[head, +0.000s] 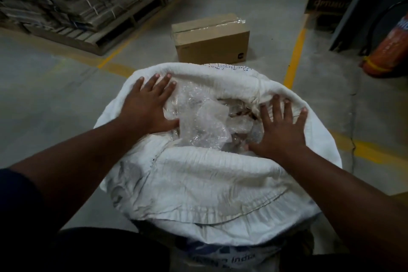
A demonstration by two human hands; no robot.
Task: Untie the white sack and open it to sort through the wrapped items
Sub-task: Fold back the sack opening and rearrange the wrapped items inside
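Gaping open just this side of the cardboard box (212, 40), the white sack (198, 172) shows bubble-wrapped items (203, 123) in its mouth. Left hand (148, 106), flat with fingers spread, presses the rim's left side; right hand (280, 130), fingers splayed, presses its right.

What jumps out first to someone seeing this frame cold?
The white sack fills the centre foreground, its mouth already open on crumpled clear bubble wrap. The left hand and right hand lie flat, fingers spread, on opposite sides of the rolled rim. Just beyond the sack stands a taped cardboard box.
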